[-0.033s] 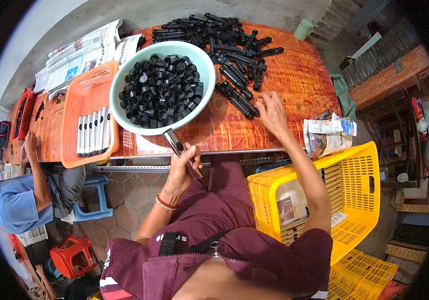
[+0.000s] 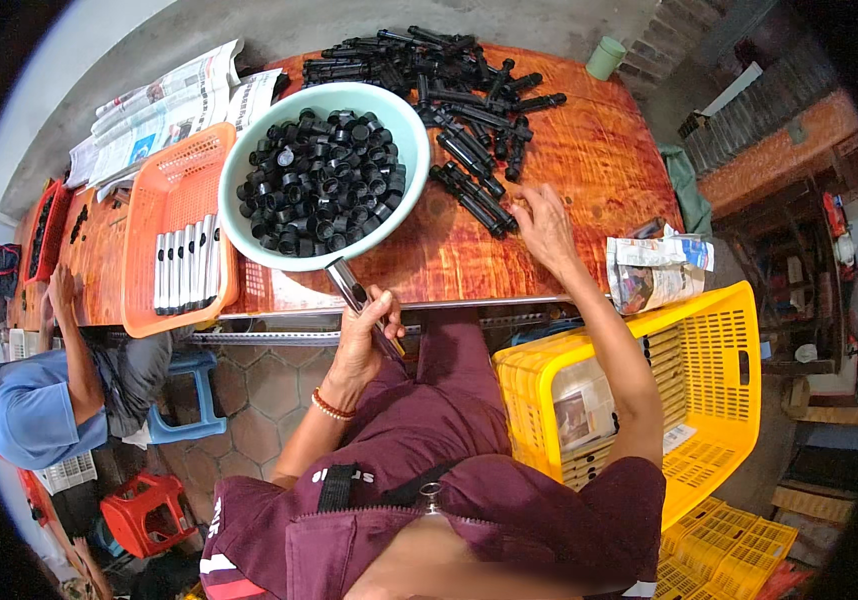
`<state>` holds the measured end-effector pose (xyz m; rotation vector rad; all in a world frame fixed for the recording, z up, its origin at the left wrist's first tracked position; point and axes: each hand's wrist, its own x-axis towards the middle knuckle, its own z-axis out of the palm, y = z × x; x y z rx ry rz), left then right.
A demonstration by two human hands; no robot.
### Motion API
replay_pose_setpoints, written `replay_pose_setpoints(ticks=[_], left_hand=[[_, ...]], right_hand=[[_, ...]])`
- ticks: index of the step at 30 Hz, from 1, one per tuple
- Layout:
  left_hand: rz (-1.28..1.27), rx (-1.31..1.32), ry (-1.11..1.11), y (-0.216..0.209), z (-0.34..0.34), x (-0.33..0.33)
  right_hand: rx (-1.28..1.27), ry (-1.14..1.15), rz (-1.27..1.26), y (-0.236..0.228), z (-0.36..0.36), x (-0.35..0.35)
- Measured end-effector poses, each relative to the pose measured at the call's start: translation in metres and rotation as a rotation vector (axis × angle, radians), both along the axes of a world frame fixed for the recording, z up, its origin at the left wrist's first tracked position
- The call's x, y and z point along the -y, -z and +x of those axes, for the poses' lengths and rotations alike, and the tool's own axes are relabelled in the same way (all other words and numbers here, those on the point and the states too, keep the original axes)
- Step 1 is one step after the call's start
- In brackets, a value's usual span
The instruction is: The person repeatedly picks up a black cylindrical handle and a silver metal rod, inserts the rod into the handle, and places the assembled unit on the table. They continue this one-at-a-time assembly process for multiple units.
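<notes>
My left hand is closed around a shiny silver tube with a dark slot, held at the table's front edge below the basin. Over the table, my right hand has its fingers loosely bent and apart. Its fingertips are right beside the ends of several black plastic rod-like parts, perhaps touching them. More of these parts form a heap towards the back. A pale green basin full of short black caps stands left of that heap.
An orange basket holding several silver tubes adjoins the basin. Newspapers lie behind it. A yellow crate stands by my right arm, near a newspaper-covered bundle. At the left sits another person in blue.
</notes>
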<state>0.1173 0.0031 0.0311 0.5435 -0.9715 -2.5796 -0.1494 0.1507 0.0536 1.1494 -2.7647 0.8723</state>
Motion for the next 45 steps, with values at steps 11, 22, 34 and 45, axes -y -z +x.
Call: replay_pose_setpoints(ticks=[11, 22, 34, 45], left_hand=[[-0.022, -0.001, 0.01, 0.002, -0.002, -0.003], [-0.11, -0.041, -0.009, -0.01, -0.012, 0.013], [-0.122, -0.094, 0.004, -0.043, -0.031, 0.022], [-0.09, -0.108, -0.04, -0.039, -0.037, 0.006]], right_hand=[[-0.15, -0.053, 0.162, 0.041, -0.008, -0.001], [1.088, -0.192, -0.165, -0.038, 0.055, -0.033], [1.555, -0.449, -0.217, -0.036, 0.133, -0.043], [1.102, -0.141, -0.281, -0.036, 0.169, 0.005]])
